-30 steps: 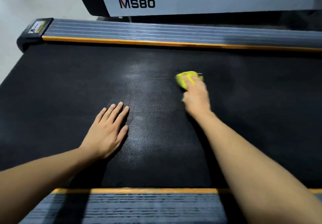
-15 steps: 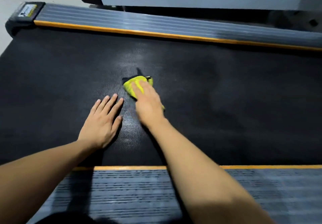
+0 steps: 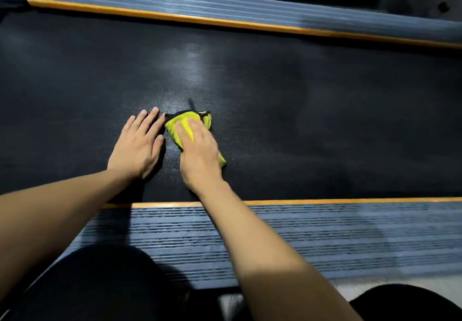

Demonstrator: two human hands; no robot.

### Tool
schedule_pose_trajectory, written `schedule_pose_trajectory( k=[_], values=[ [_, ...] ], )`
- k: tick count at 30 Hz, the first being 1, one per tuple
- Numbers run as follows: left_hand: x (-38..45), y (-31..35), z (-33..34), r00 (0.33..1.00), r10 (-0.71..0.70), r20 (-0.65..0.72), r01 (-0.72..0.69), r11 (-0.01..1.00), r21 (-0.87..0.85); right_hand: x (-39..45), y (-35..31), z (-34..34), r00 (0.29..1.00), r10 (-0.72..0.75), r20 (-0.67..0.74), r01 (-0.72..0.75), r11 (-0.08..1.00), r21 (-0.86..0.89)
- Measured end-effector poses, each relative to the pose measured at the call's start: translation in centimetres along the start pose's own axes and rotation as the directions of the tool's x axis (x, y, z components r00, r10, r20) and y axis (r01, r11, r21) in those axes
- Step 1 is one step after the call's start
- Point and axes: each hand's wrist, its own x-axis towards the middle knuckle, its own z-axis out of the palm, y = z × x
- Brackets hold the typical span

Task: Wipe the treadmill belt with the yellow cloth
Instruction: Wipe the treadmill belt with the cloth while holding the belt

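The right hand (image 3: 198, 153) presses the bunched yellow cloth (image 3: 186, 127) flat-fingered onto the treadmill belt (image 3: 300, 120), mid-belt, just beside the left hand (image 3: 137, 145), which rests spread and flat. The cloth could bump the left hand's fingers, or ride up and skip patches because it is bunched.

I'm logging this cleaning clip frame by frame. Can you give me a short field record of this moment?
surface: black treadmill belt, orange-edged side rails near and far
tool: yellow cloth, bunched, on the belt
right hand: lies on the cloth, fingers extended over it
left hand: flat on the belt, just left of the cloth
contact between hands: none visible
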Motion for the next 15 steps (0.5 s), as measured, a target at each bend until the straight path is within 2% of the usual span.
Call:
schedule_pose_trajectory(
  k=[2,3,6,9,12,15],
  values=[
    [0.0,-0.1,-0.1,1.0,0.009,-0.001,-0.009,1.0,-0.002,0.0,1.0,-0.8,0.994,-0.101,0.035,0.103,0.993,-0.056],
    [0.0,-0.1,-0.2,1.0,0.01,-0.002,-0.01,1.0,-0.005,0.0,2.9,-1.6,0.997,-0.076,0.029,0.079,0.991,-0.104],
    [0.0,0.0,-0.2,1.0,-0.004,-0.006,0.004,1.0,-0.012,-1.4,10.3,-6.5,0.981,0.18,-0.077,-0.194,0.945,-0.265],
    [0.0,0.2,0.0,1.0,-0.016,-0.011,0.016,1.0,-0.014,-3.0,14.6,-10.6,0.92,0.359,-0.158,-0.388,0.894,-0.226],
    [-0.1,0.4,-0.1,0.999,-0.026,-0.018,0.025,0.999,-0.03,-3.5,12.4,-9.0,0.896,0.41,-0.171,-0.437,0.882,-0.176],
    [-0.1,0.5,-0.2,0.999,-0.029,-0.028,0.028,0.999,-0.039,-3.9,4.7,-4.1,0.955,0.297,-0.029,-0.298,0.946,-0.125]
  ],
)
